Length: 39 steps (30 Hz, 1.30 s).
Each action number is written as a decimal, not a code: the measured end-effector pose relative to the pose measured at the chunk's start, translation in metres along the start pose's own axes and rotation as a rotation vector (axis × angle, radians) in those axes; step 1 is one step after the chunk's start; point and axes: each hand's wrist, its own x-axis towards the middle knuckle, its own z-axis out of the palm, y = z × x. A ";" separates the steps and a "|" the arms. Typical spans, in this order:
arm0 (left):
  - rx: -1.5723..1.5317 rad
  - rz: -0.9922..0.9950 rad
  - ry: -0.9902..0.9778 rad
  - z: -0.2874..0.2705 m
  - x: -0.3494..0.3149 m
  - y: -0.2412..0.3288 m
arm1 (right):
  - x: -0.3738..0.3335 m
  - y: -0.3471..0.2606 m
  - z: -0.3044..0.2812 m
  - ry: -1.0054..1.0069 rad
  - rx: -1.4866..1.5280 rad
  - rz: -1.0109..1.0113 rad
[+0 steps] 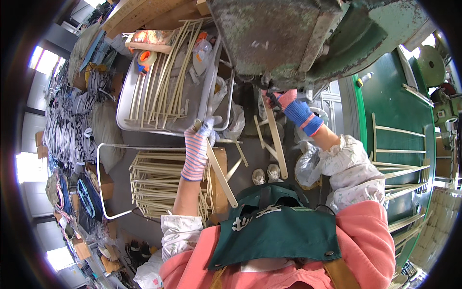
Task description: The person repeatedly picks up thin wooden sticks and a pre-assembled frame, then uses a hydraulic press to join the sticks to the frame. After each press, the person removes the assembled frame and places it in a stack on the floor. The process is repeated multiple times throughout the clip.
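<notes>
My left hand [196, 149], in a striped knit glove, is closed around the upper end of a pale wooden slat [222, 174], which slants down toward my body. Thin crosspieces show beside this slat. Under the green machine head [279, 38], my right hand [288, 102] wears a pink and blue glove. Its fingers are closed at the top of a second slat [275, 137], by a dark part that I cannot make out. Thinner strips [260, 129] hang next to that slat. The machine partly hides the fingertips.
A metal tray [126, 96] at upper left holds wooden strips and a tape roll [146, 59]. Below it lies a stack of strip frames [163, 180] inside a white metal rail [99, 178]. More frames rest on the green table [399, 115] at right. Plastic bags [308, 166] hang near the machine.
</notes>
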 end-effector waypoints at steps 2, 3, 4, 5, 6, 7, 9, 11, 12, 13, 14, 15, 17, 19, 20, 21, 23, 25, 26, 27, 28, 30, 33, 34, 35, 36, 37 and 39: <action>-0.055 -0.008 0.068 -0.007 0.000 0.005 | -0.010 -0.014 -0.004 0.225 -0.566 -0.336; -0.049 -0.013 0.101 -0.013 0.000 0.008 | -0.015 -0.024 -0.007 0.241 -0.610 -0.321; -0.171 0.014 0.131 -0.015 0.001 0.010 | -0.021 -0.035 -0.011 0.258 -0.656 -0.308; -0.111 0.026 0.134 -0.021 0.000 0.014 | -0.023 -0.048 -0.011 0.262 -0.719 -0.210; -0.124 0.038 0.180 -0.024 -0.001 0.016 | -0.042 -0.060 -0.014 0.328 -0.602 -0.443; -0.160 0.042 0.218 -0.028 -0.003 0.019 | -0.057 -0.074 -0.014 0.274 -0.570 -0.456; -0.147 0.052 0.245 -0.034 -0.012 0.026 | -0.094 -0.097 -0.001 0.254 -0.676 -0.562; -0.172 0.001 0.226 -0.041 -0.027 0.038 | -0.131 -0.103 0.018 -0.042 -0.125 -0.312; -0.127 -0.012 0.226 -0.046 -0.036 0.048 | -0.149 -0.097 0.038 -0.139 0.051 -0.182; 0.027 0.094 0.386 -0.050 -0.051 0.057 | -0.170 -0.084 0.053 -0.286 0.279 -0.108; -0.093 0.087 0.380 -0.063 -0.065 0.075 | -0.191 -0.068 0.073 -0.380 0.473 0.225; -0.160 0.133 0.185 -0.081 -0.077 0.099 | -0.200 -0.044 0.091 -0.487 0.164 0.345; -0.349 0.288 -0.051 -0.114 -0.108 0.134 | -0.205 0.009 0.129 -0.514 -0.977 0.232; -0.667 0.319 -0.089 -0.158 -0.137 0.161 | -0.183 0.059 0.155 -0.395 -0.811 0.301; -0.808 0.289 -0.227 -0.184 -0.150 0.174 | -0.173 0.075 0.170 -0.574 -0.780 0.221; -0.742 0.367 -0.116 -0.212 -0.164 0.183 | -0.167 0.082 0.181 -0.755 -0.832 0.196; -0.712 0.527 0.134 -0.276 -0.186 0.187 | -0.157 0.081 0.186 -1.055 -0.504 0.075; -0.471 0.525 0.838 -0.354 -0.194 0.183 | -0.162 0.055 0.175 -1.087 -0.241 0.182; -0.494 0.502 0.977 -0.391 -0.205 0.163 | -0.165 0.038 0.161 -1.072 -0.180 0.070; -0.494 0.509 1.158 -0.429 -0.217 0.142 | -0.165 0.019 0.145 -1.086 -0.145 -0.078; -0.484 0.403 1.187 -0.460 -0.223 0.101 | -0.167 -0.003 0.130 -1.193 -0.261 -0.105; -0.460 0.241 1.233 -0.508 -0.232 0.023 | -0.163 -0.050 0.106 -1.239 -0.450 -0.270; -0.724 -0.005 1.174 -0.504 -0.213 -0.107 | -0.134 -0.119 0.070 -1.477 -0.959 -0.410; -0.501 -0.092 0.957 -0.476 -0.203 -0.141 | -0.122 -0.140 0.066 -1.483 -0.974 -0.377; -0.381 -0.250 0.934 -0.439 -0.192 -0.163 | -0.111 -0.159 0.066 -1.581 -0.962 -0.268; -0.120 -0.419 0.946 -0.393 -0.181 -0.177 | -0.102 -0.174 0.067 -1.636 -0.913 -0.203; 0.204 -0.339 0.886 -0.342 -0.170 -0.180 | -0.092 -0.183 0.068 -1.722 -0.929 -0.094; 1.104 0.064 0.872 -0.227 -0.148 -0.167 | -0.076 -0.188 0.074 -1.800 -0.865 -0.079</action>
